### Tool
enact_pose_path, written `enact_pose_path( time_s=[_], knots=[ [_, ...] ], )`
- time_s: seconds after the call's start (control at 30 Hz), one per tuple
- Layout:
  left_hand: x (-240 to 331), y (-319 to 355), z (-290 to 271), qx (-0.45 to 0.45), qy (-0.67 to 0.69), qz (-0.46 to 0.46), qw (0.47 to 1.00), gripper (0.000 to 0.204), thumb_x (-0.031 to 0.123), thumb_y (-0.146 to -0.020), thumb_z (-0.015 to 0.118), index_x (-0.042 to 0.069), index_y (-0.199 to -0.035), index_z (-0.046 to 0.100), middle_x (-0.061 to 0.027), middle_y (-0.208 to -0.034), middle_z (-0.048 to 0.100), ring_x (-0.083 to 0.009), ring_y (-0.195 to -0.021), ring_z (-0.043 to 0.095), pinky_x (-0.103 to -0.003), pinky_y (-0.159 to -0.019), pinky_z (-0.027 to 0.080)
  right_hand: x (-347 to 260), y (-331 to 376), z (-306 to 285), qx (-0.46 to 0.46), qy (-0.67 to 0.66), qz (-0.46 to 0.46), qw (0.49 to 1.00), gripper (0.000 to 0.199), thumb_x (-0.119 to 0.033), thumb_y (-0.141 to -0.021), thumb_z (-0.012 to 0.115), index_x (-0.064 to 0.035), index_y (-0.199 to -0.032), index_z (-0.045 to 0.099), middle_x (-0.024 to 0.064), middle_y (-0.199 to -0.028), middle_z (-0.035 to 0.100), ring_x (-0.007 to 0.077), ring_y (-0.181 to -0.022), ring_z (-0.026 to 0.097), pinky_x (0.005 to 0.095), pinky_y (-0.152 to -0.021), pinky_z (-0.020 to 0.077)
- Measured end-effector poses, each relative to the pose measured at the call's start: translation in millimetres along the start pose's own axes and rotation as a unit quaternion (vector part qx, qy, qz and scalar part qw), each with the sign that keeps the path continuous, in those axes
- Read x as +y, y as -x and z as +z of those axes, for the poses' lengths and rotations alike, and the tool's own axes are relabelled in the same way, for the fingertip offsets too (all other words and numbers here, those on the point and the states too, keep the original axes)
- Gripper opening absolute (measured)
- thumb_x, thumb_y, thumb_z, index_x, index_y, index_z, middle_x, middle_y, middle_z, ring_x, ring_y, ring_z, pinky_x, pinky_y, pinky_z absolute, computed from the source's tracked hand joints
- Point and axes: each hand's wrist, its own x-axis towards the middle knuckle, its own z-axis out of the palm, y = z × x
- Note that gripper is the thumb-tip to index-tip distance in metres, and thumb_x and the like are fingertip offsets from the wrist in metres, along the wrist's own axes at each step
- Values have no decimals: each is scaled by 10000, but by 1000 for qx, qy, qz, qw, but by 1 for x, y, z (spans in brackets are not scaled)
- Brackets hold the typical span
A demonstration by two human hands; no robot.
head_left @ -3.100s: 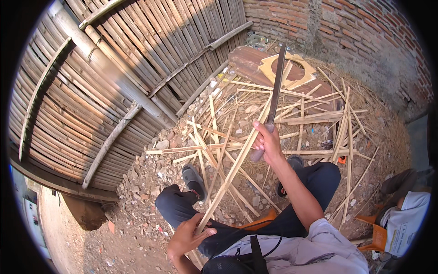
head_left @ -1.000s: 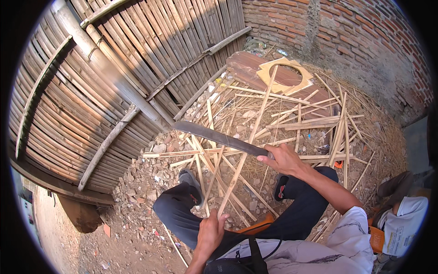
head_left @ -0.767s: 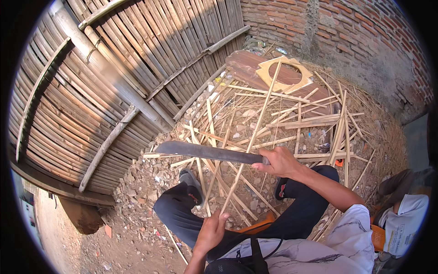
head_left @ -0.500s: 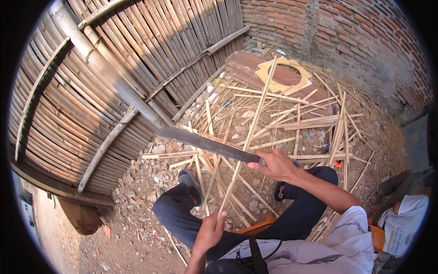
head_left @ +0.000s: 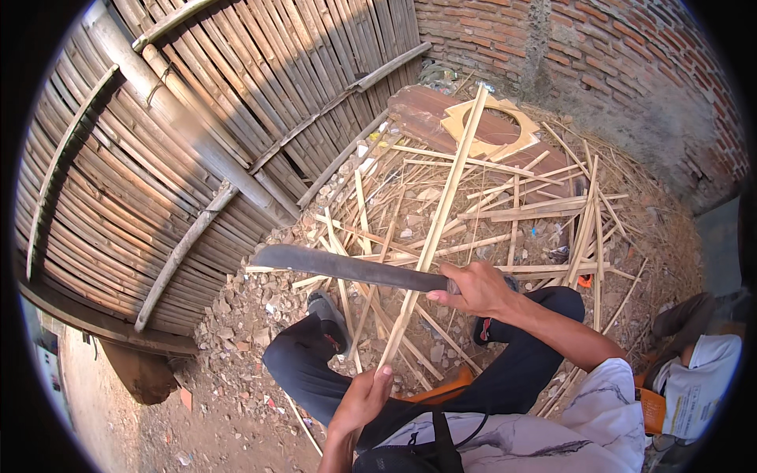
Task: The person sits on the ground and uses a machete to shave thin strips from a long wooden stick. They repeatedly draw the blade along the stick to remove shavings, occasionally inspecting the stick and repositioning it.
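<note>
Closed round the grip of a machete is my right hand (head_left: 481, 289), in front of my right knee. The machete's dark, broad blade (head_left: 347, 266) points left and crosses over a long, pale bamboo strip (head_left: 452, 193). My left hand (head_left: 363, 400), by my left thigh, pinches the near end of that strip. From there the strip slants up and away to the right, its far end over a brown board. Whether the blade's edge touches the strip or bites into it, I cannot tell.
Several loose bamboo strips (head_left: 544, 211) lie crisscrossed on rubble and straw ahead. Behind them a brown board (head_left: 422, 118) carries a yellowish panel with a round hole (head_left: 455, 128). A bamboo wall (head_left: 260, 102) stands left, a brick wall (head_left: 607, 71) behind. Something orange (head_left: 453, 386) shows beneath me.
The machete's blade has swung so its tip sits lower and further left, and it lies more level. The strip's far end has shifted slightly up and right, turning a wider face to view.
</note>
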Motion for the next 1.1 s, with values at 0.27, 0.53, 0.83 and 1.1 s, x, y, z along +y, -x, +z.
enact_pose_path(
  time_s=[0.27, 0.53, 0.83, 1.1],
  knots=[
    [3, 27, -18, -30, 8, -73, 997, 527, 343, -1138, 353, 52, -711, 451, 14, -598, 413, -92, -557, 393, -292, -533, 358, 53, -29, -34, 30, 10, 79, 996, 719, -632, -987, 515, 59, -1032, 704, 178, -482, 522, 376, -475, 590, 481, -511, 471],
    [0, 16, -22, -42, -18, -54, 997, 531, 358, -1137, 351, 58, -713, 460, 21, -586, 417, -91, -539, 386, -288, -509, 350, 4, -12, -12, -42, 63, -36, 996, 727, -678, -971, 505, 22, -891, 685, 161, -476, 515, 362, -478, 603, 467, -491, 478],
    [-27, 58, -51, -41, 5, -120, 992, 506, 377, -1132, 360, 85, -731, 459, 34, -588, 437, -68, -494, 403, -251, -467, 359, 75, -25, -44, -18, 44, 138, 989, 709, -631, -989, 508, 50, -962, 706, 204, -533, 564, 386, -539, 629, 498, -563, 501],
    [-6, 43, -46, -58, 24, -114, 991, 485, 366, -1131, 370, 79, -752, 464, 36, -600, 421, -60, -508, 405, -246, -469, 360, 42, -17, -20, -28, 15, -9, 999, 684, -700, -944, 530, -38, -967, 702, 142, -494, 519, 364, -470, 585, 498, -512, 478]
  ],
)
